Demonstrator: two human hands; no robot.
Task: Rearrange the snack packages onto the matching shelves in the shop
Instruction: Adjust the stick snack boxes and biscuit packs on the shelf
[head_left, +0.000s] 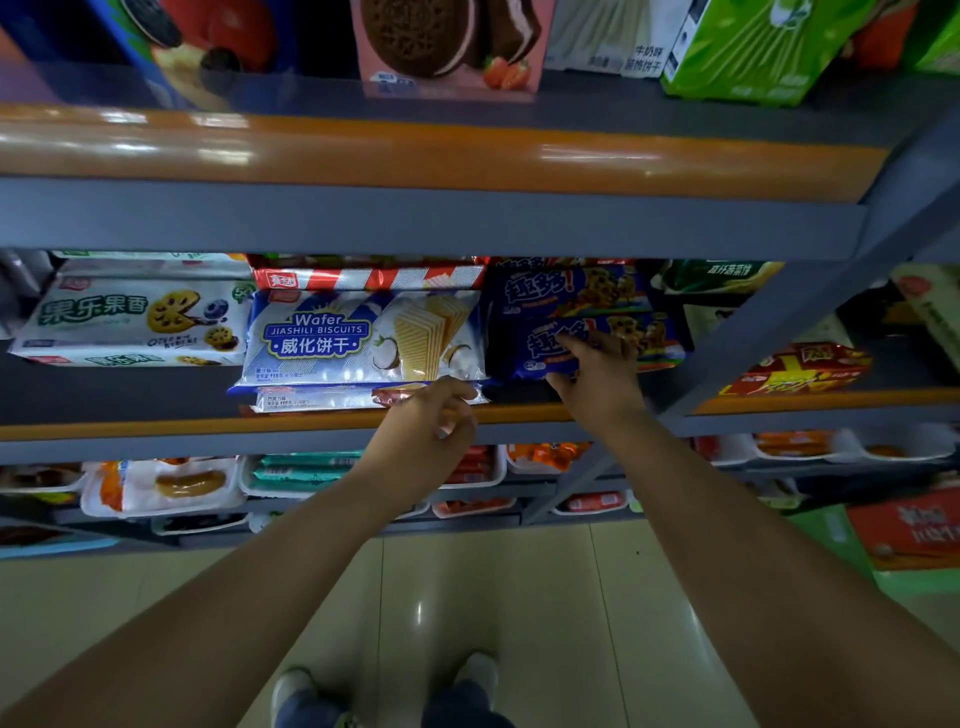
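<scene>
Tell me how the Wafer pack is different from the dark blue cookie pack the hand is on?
The Wafer pack is pale blue and white; the cookie pack is dark blue. The Wafer pack pictures stacked wafers and coconut; the cookie pack, chip cookies. The right hand grips the cookie pack; nothing holds the Wafer pack. Both lie on stacks on one shelf.

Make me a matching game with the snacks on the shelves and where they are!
Things:
1. Wafer pack
2. Blue cookie pack
3. Pink box
4. Red pack

Places:
A. top shelf
B. under the right hand
C. middle shelf, far right
D. just above the left hand

Pairs: 1-D, 2-B, 3-A, 4-C
</scene>
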